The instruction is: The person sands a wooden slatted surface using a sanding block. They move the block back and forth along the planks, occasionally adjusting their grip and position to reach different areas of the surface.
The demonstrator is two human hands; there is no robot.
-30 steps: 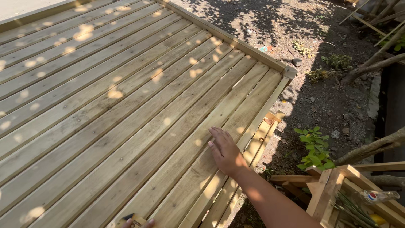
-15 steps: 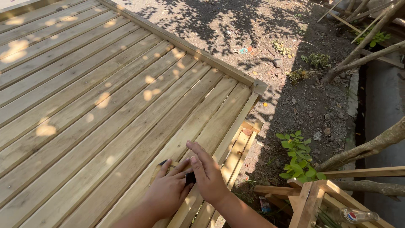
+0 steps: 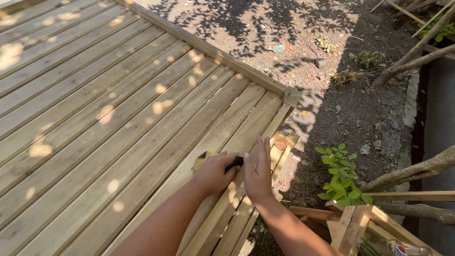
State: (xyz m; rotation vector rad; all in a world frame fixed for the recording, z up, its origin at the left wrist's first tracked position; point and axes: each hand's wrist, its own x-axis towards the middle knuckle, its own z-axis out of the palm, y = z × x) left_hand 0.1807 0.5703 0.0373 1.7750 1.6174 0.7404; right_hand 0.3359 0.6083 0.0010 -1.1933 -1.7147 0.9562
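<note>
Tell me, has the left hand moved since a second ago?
Yes. The left hand came up onto the outer deck boards, holding a small dark tool beside the right hand.

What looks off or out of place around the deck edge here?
Litter lies on the dirt beyond the deck, and a plastic bottle lies low right by the wooden frame. The boards look sound.
</note>
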